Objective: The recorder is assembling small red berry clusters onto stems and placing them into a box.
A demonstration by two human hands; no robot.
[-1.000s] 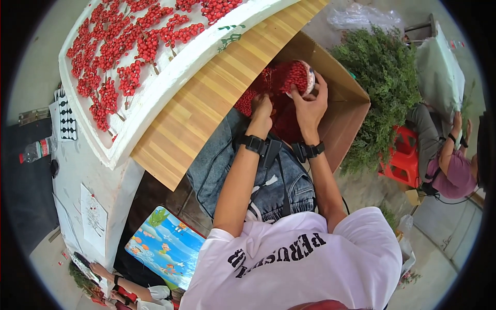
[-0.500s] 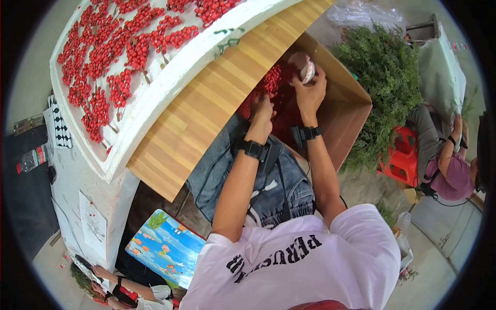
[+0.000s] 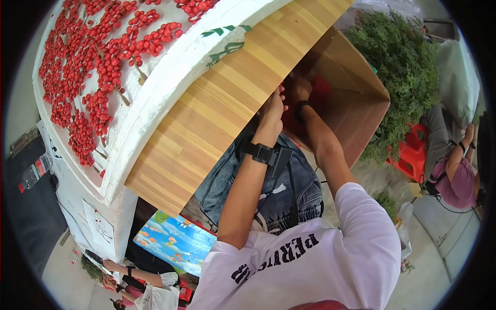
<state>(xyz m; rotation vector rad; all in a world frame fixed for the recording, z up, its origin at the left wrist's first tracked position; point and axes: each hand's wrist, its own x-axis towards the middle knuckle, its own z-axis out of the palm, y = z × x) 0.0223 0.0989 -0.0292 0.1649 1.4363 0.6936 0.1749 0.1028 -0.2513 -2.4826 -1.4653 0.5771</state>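
My left hand [image 3: 272,109] is beside the wooden table edge, its fingers curled round a sprig of red berries [image 3: 282,87]; most of the sprig is hidden by the hand and tabletop. My right hand [image 3: 300,88] reaches deep into an open cardboard box [image 3: 356,106], in shadow, and its fingers cannot be made out. Red material [image 3: 321,89] shows inside the box next to that hand. On the table, to the left, a white foam tray [image 3: 170,98] carries many red berry sprigs [image 3: 98,72].
The striped wooden tabletop [image 3: 206,129] overhangs my lap. Right of the box stand a leafy green bundle [image 3: 392,77] and a red plastic stool [image 3: 411,152]. A person [image 3: 454,178] sits at far right; another [image 3: 155,289] is at lower left. A colourful printed board [image 3: 173,240] lies by my left side.
My right hand, which held a round pale-and-red object, has gone deeper into the box, and that object is out of sight. The left hand has moved slightly down and right, closer to the table edge.
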